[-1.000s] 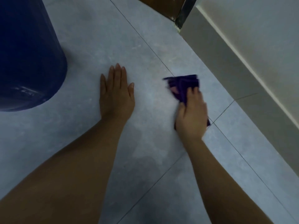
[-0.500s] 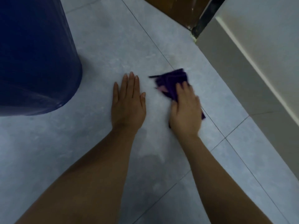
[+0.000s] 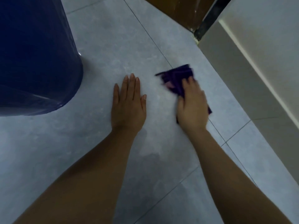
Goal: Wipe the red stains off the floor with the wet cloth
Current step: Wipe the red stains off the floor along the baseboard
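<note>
At far left a dark blue bin (image 3: 35, 54) with a glossy liner stands on the grey tiled floor (image 3: 105, 46). To its right, well apart from it, the left hand (image 3: 128, 104) lies flat on the tile, palm down, fingers straight and close together, thumb out to the side; it grasps nothing and touches only the floor. Further right, near it but apart, the right hand (image 3: 192, 109) presses down on a crumpled purple cloth (image 3: 175, 78). Its fingers curl over the cloth's near part, gripping it against the tile, and the hand is blurred. The cloth sticks out beyond the fingertips toward the top of the view, and a small corner shows past the heel of the hand on the right. A pinkish patch shows at the cloth's left edge; whether it is stain or cloth I cannot tell. The cloth lies just beside a grout line (image 3: 145, 33). At right a pale wall (image 3: 267, 46) runs diagonally along the floor.
</note>
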Demonstrator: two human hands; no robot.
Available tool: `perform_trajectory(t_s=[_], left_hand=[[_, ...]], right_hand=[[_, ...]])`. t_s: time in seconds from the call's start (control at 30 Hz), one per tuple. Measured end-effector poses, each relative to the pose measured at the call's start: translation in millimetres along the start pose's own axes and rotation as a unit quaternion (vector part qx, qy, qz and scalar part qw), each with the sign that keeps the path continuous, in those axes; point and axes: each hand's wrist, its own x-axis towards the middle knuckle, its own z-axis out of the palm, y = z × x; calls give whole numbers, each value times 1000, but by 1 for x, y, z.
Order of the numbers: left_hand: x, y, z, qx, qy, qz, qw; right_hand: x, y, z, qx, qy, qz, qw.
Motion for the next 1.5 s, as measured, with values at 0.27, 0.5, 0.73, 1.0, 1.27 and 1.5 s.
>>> perform_trajectory(t_s=[0.27, 0.5, 0.73, 1.0, 1.27, 1.5], left_hand=[[1, -1, 1, -2, -1, 5, 1000], [0, -1, 2, -16, 6, 1, 1000], [0, -2, 3, 3, 2, 7, 1000], [-2, -2, -3, -140, 38, -30, 989], [-26, -15, -8, -109, 27, -7, 994], [-55, -30, -6, -44, -12, 21, 999]], right_hand=[[105, -53, 13, -6, -26, -1, 1000], [26, -1, -2, 10, -15, -50, 999], [119, -53, 11, 5, -24, 29, 999], [33, -64, 22, 20, -59, -121, 991], [-95, 2, -2, -6, -38, -21, 999], [-71, -43, 9, 4, 6, 222, 975]])
